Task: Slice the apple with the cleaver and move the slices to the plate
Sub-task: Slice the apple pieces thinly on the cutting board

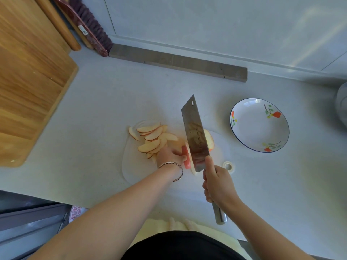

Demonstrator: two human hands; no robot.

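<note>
Resting on a translucent cutting mat (131, 171), the uncut apple chunk (185, 158) is being pinned by the left hand (170, 154), whose fingers are curling over its red skin right beside the cleaver (195, 134). The right hand (217, 182) is wrapping firmly round the cleaver's handle, forefinger reaching up toward the heel of the blade, and the edge is coming down on the chunk's right face.

That closeness is looking like the main hazard. The left fingertips are sitting just beside the steel, so a rolling chunk or a blade drifting left could be nicking them. The chunk is also looking narrow, which is leaving little to hold.

Another apple piece (210, 139) is lying half hidden behind the blade on its right, where a sideways sweep could be pushing it off the mat. Cut slices (152, 140) are lying heaped at the mat's left, one close to its edge.

The flowered plate (260, 126) is standing well apart to the right, holding nothing, so ferrying wet slices over the grey counter (93, 102) is risking drops.
</note>
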